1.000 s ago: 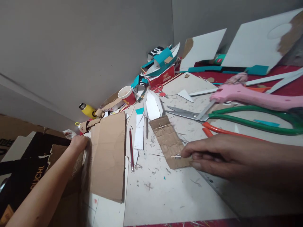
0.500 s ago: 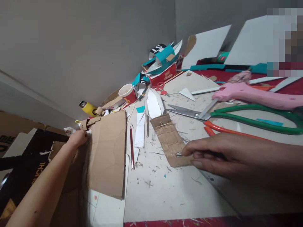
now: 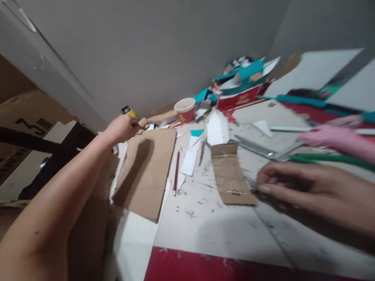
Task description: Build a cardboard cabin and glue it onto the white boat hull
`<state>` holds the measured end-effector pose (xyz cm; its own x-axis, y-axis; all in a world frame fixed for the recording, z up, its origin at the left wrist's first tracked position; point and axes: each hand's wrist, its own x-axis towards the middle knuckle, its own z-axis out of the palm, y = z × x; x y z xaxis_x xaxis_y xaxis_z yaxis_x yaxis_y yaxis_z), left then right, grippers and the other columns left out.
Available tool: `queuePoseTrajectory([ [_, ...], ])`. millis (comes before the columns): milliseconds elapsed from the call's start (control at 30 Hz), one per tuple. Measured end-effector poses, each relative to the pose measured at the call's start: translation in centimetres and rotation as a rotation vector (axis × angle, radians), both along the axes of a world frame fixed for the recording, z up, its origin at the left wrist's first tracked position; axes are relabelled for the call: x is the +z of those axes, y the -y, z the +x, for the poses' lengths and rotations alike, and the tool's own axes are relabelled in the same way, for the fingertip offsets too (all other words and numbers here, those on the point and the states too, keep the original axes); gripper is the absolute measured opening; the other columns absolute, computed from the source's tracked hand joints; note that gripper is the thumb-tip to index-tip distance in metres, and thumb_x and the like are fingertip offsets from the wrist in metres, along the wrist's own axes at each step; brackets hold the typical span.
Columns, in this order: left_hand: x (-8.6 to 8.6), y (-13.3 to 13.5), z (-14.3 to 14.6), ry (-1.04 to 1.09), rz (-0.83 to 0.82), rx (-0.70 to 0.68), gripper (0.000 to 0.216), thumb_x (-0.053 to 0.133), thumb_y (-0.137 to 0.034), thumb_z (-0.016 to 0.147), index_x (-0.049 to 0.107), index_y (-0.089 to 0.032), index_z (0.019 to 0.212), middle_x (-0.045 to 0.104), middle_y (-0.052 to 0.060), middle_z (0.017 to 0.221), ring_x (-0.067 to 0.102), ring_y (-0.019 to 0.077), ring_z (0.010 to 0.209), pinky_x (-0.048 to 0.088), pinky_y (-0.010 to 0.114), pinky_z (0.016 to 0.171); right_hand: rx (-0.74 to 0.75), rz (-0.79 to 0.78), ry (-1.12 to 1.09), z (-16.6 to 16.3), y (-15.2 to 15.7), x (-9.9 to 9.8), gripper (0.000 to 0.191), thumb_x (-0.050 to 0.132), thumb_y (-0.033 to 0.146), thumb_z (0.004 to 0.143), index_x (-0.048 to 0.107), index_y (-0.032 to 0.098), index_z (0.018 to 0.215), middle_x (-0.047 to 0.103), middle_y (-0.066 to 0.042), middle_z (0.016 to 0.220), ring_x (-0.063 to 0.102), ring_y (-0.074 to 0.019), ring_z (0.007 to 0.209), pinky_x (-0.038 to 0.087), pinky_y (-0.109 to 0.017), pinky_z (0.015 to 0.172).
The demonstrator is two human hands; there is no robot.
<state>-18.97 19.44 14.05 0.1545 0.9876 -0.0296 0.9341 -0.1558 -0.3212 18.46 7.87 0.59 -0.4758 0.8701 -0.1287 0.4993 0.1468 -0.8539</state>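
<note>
My left hand (image 3: pixel 120 128) reaches to the far left of the table, its fingers closed on a small brown cardboard piece (image 3: pixel 143 123) right beside a yellow bottle (image 3: pixel 129 112). It hovers over the top edge of a large brown cardboard sheet (image 3: pixel 146 169). My right hand (image 3: pixel 304 189) rests low on the table at the right, fingers pinched together on a thin tool whose tip touches the near end of a small corrugated cardboard strip (image 3: pixel 233 175). Thin sticks cross that strip. The view is blurred by motion.
A red pencil (image 3: pixel 176 171) and white paper strips (image 3: pixel 191 158) lie between the two cardboards. Scissors with green handles (image 3: pixel 293 156), a pink glue gun (image 3: pixel 336 136) and a paper cup (image 3: pixel 185 110) sit behind. Paper scraps (image 3: pixel 240 84) pile by the wall. Boxes (image 3: pixel 32 117) stand at left.
My left hand has lifted from the large cardboard's left edge and moved up and right to the small cardboard piece by the yellow bottle. The view has swung left. My right hand stays put.
</note>
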Motion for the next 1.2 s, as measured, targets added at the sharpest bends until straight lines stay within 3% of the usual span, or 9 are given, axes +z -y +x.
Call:
queuePoseTrajectory([
  [133,0.0,0.8,3.4,0.124,0.080,-0.092,0.029,0.047,-0.030,0.084,0.072,-0.015,0.084,0.068,0.005,0.071,0.060,0.0167,0.063,0.037,0.026,0.060,-0.029,-0.073,-0.142,-1.0,0.7,1.9,0.027,0.049,0.045,0.090,0.049,0.021,0.078,0.062,-0.004,0.074,0.057,-0.0151,0.060,0.046,-0.028,0.056],
  [267,-1.1,1.3,6.5,0.273,0.092,-0.193,0.029,0.045,-0.031,0.085,0.071,-0.019,0.087,0.070,0.004,0.074,0.060,0.0167,0.063,0.036,0.026,0.056,-0.051,-0.054,-0.213,-1.2,0.5,2.4,0.024,0.047,0.040,0.091,0.045,0.020,0.078,0.061,-0.002,0.073,0.054,-0.0119,0.057,0.045,-0.025,0.054],
  [367,-2.0,0.7,8.5,0.269,0.092,-0.217,0.031,0.042,-0.030,0.087,0.071,-0.021,0.091,0.072,0.004,0.081,0.062,0.0181,0.067,0.036,0.026,0.057,-0.036,-0.058,-0.245,-1.2,0.4,2.4,0.025,0.045,0.038,0.092,0.045,0.019,0.077,0.059,-0.002,0.073,0.053,-0.0108,0.057,0.044,-0.024,0.054],
  [500,-2.7,-3.0,10.4,0.223,0.126,-0.190,0.036,0.039,-0.025,0.089,0.069,-0.024,0.109,0.073,0.007,0.103,0.066,0.0217,0.090,0.042,0.026,0.068,-0.008,-0.031,-0.236,-1.3,0.3,2.6,0.027,0.045,0.036,0.092,0.046,0.018,0.071,0.056,-0.001,0.068,0.053,-0.0110,0.056,0.044,-0.024,0.055],
  [567,-2.9,-5.6,11.3,0.188,0.114,-0.157,0.033,0.042,-0.024,0.088,0.070,-0.024,0.106,0.072,0.009,0.107,0.065,0.0233,0.098,0.043,0.027,0.073,-0.006,-0.015,-0.228,-1.3,0.2,2.8,0.025,0.047,0.032,0.090,0.046,0.018,0.069,0.054,0.000,0.064,0.052,-0.0111,0.054,0.042,-0.023,0.053],
  [700,-2.8,-10.1,12.9,0.110,-0.007,-0.064,0.026,0.051,-0.034,0.090,0.070,-0.017,0.093,0.072,0.010,0.097,0.067,0.0217,0.088,0.048,0.033,0.075,-0.021,0.026,-0.205,-1.1,0.2,3.0,0.021,0.047,0.023,0.087,0.045,0.018,0.067,0.052,0.002,0.060,0.051,-0.0105,0.052,0.036,-0.021,0.049],
  [800,-2.5,-12.0,13.8,0.068,-0.127,-0.007,0.033,0.054,-0.044,0.090,0.066,-0.013,0.090,0.069,0.004,0.085,0.065,0.0162,0.074,0.052,0.035,0.071,-0.011,0.080,-0.165,-0.8,0.1,3.1,0.016,0.050,0.020,0.085,0.052,0.017,0.070,0.054,0.002,0.061,0.051,-0.0097,0.056,0.034,-0.020,0.050],
  [967,-2.2,-13.1,14.2,0.070,-0.192,0.028,0.033,0.058,-0.044,0.087,0.067,-0.013,0.080,0.064,0.000,0.063,0.062,0.0144,0.059,0.050,0.031,0.063,0.012,0.109,-0.125,-0.7,-0.1,2.6,0.013,0.053,0.020,0.083,0.056,0.015,0.071,0.056,0.003,0.062,0.048,-0.0075,0.055,0.029,-0.018,0.048],
  [1200,-3.1,-13.7,13.0,0.174,-0.155,0.017,0.031,0.059,-0.044,0.087,0.066,-0.014,0.084,0.065,0.000,0.071,0.062,0.0135,0.061,0.050,0.031,0.064,-0.006,0.062,-0.142,-0.9,-0.6,1.4,0.013,0.051,0.019,0.084,0.059,0.015,0.074,0.061,0.001,0.066,0.051,-0.0078,0.056,0.034,-0.017,0.050],
])
